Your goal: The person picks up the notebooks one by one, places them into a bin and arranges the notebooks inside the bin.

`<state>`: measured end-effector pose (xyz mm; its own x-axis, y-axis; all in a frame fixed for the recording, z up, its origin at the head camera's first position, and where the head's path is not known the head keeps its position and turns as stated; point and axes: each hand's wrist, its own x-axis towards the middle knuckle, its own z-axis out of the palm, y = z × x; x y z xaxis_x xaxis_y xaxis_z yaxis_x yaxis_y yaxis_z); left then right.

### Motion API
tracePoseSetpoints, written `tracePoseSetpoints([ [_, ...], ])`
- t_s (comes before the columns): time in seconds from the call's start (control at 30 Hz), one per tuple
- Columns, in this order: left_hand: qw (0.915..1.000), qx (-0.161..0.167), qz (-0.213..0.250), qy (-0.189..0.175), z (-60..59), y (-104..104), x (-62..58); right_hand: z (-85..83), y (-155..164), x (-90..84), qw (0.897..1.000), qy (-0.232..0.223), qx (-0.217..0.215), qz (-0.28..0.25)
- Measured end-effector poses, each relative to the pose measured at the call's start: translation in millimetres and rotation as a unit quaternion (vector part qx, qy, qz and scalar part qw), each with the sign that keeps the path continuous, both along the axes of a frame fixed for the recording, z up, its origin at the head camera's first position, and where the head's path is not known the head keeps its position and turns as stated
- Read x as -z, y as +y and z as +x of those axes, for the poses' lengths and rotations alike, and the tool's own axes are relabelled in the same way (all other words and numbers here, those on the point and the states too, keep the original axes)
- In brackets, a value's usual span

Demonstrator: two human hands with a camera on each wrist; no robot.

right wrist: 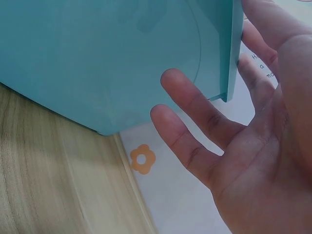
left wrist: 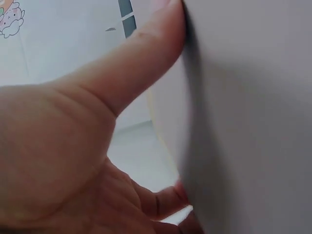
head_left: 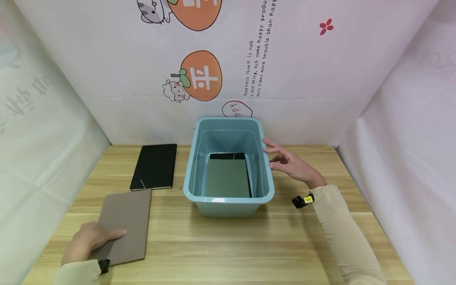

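My left hand (head_left: pixel 89 238) grips a taupe notebook (head_left: pixel 130 221) by its left edge, thumb flat on the cover and other fingers underneath. In the left wrist view the taupe cover (left wrist: pixel 253 122) fills the right side. A light-blue plastic bin (head_left: pixel 228 200) stands at the table's middle. Inside it lies a grey-green notebook (head_left: pixel 228 178) over a black notebook (head_left: pixel 224 156). My right hand (head_left: pixel 293 163) touches the bin's right rim with its fingertips. In the right wrist view, two spread fingers (right wrist: pixel 183 141) of that hand stand beside the bin wall (right wrist: pixel 122 58).
A black notebook (head_left: pixel 154 166) with a ribbon lies at the back left, just beyond the taupe one. The wooden table (head_left: pixel 228 249) ends at a printed white curtain (head_left: pixel 292 79) behind, with white cloth walls on both sides.
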<state>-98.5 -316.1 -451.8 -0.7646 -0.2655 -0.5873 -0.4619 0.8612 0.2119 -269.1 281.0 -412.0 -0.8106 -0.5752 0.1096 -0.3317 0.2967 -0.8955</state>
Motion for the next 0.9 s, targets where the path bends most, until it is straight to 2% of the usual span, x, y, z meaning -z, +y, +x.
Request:
tracePoseSetpoints([
  [0.13,0.9996,-0.025,-0.002,0.012,1.2,-2,1.4,-0.7,0,0.0,1.000,0.003,-0.003,-0.003],
  [0.27,0.9964,-0.067,0.041,0.031,2.9,-3,3.0,-0.7,-1,-0.3,1.000,-0.002,-0.002,-0.009],
  [0.37,0.9930,-0.084,0.076,0.034,4.8,-4,5.8,0.0,-2,0.1,1.000,-0.006,-0.001,-0.009],
  [0.53,0.9925,-0.064,0.098,0.035,7.5,-12,11.6,0.5,-2,1.9,1.000,-0.006,-0.001,-0.007],
  [0.6,0.9912,-0.054,0.112,0.046,9.3,-15,10.9,0.3,-3,2.2,1.000,-0.005,-0.003,-0.008],
  [0.77,0.9852,-0.045,0.144,0.081,13.1,-17,1.4,0.1,-1,2.5,1.000,-0.004,-0.003,-0.009],
  [0.9,0.9837,-0.046,0.151,0.086,13.8,-20,-5.6,-0.5,-1,2.4,1.000,-0.001,-0.001,-0.002],
])
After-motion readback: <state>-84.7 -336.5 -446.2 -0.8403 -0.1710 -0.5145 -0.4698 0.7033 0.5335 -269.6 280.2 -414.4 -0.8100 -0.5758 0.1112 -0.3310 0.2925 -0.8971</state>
